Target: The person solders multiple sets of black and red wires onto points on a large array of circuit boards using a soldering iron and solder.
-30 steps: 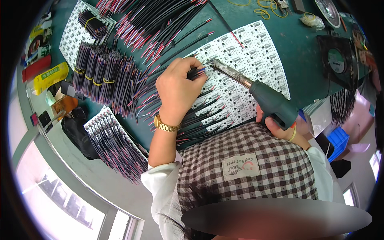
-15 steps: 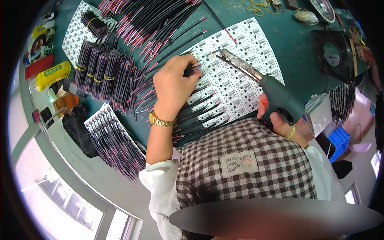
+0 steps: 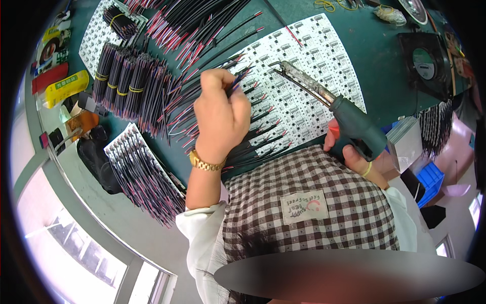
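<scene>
My left hand (image 3: 221,114), with a gold watch on its wrist, is closed with thumb and forefinger pinching a few thin black wires (image 3: 237,82). Their stripped ends point toward a large white sheet of circuit boards (image 3: 324,66). More black wires with red and white ends (image 3: 260,134) lie along the sheet's left and lower edges, partly hidden by this hand. In my right hand (image 3: 357,161) is a dark green soldering gun (image 3: 358,125). Its metal barrel (image 3: 304,78) slants up-left over the sheet, the tip apart from the held wires.
Tied wire bundles (image 3: 119,83) stand left of my left hand, with loose wires (image 3: 202,20) beyond. A wired board sheet (image 3: 144,175) lies at the left table edge. A black fan (image 3: 424,63) stands at right; a blue crate (image 3: 431,183) is below.
My left hand has shifted slightly down and turned, its knuckles lifted, with the pinched wires now angled more upward. The soldering gun has stayed nearly in place.
</scene>
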The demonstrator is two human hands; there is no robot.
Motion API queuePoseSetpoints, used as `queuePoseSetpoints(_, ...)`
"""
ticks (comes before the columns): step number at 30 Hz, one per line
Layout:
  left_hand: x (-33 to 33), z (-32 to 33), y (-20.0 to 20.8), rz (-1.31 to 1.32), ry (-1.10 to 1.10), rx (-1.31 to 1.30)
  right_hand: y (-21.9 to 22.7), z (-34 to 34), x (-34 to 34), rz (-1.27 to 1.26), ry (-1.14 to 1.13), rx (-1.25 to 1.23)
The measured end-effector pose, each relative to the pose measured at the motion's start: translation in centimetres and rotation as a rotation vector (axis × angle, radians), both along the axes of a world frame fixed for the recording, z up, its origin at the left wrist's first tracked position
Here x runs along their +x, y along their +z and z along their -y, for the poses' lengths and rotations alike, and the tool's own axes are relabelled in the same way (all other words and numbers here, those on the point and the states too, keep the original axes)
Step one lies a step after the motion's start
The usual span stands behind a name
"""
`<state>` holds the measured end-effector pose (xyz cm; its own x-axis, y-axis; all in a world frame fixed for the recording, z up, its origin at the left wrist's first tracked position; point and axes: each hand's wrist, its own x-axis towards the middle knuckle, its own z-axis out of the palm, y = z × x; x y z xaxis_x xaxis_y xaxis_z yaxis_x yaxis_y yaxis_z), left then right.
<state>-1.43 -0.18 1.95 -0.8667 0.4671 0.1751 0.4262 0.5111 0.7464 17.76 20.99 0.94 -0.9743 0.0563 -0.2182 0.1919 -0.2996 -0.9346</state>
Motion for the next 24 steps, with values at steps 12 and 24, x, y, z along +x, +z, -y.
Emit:
queuePoseSetpoints(12, 0.1, -1.2, -2.7, 0.077, 0.146, 0.001, 0.6, 1.1, -0.1, 0.023, -0.014, 0.038)
queuePoseSetpoints(24, 0.1, -1.6, -2.5, -0.066, 0.102, -0.050, 1.1, 0.4, -1.3, -0.066, 0.125, 0.558)
